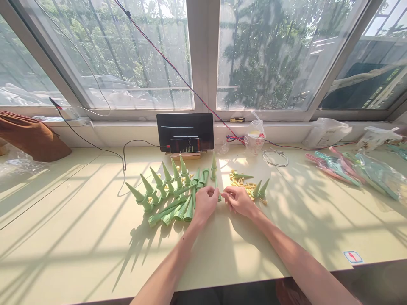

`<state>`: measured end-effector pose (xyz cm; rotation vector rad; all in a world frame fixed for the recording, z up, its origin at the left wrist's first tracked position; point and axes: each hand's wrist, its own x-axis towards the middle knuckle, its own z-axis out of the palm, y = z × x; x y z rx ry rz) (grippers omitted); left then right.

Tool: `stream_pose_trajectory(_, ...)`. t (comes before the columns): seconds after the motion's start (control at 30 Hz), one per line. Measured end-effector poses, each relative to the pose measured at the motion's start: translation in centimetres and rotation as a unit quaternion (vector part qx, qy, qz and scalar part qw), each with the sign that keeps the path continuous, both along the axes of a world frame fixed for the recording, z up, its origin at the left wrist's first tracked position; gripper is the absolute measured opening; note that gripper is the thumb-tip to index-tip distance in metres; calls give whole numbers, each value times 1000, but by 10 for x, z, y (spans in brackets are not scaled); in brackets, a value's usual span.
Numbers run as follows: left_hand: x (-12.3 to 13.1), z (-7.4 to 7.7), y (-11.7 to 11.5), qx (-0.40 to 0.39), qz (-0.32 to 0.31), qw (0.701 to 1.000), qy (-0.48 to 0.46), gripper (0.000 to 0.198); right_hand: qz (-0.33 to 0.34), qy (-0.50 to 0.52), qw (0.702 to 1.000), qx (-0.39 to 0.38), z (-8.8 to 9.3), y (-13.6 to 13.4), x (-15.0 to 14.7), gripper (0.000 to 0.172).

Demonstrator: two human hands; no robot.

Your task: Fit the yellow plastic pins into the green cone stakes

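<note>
My left hand [206, 202] is closed round a green plastic cone spike [216, 183], whose tip points up past the fingers. Close beside it, my right hand [239, 201] is pinched near that spike's lower end; whatever lies between its fingertips is too small to make out. Left of my hands, several loose green tapered tubes [171, 212] lie heaped. Behind them stands a slanting row of green spikes [160, 182] on their bases. One more upright spike [213, 166] is just beyond my hands. Small yellow pieces [244, 183] lie piled beyond my right hand, with two green cones [260, 189] beside them.
A black tablet [185, 127] and a phone [185, 145] lean against the window ledge. A coiled cable [275, 158] and a tied plastic bag [255, 135] lie at the back. Bagged pink and green items [340, 165] rest at right, a brown bag [32, 135] at left.
</note>
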<state>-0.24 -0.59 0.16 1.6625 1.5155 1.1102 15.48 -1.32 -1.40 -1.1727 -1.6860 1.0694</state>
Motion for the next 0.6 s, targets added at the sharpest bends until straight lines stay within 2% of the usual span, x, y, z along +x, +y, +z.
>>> stream_pose_trajectory(0.6,-2,-4,2,-13,-46,998,-30,32,-25,-31,999,23,-2,2,-1,29)
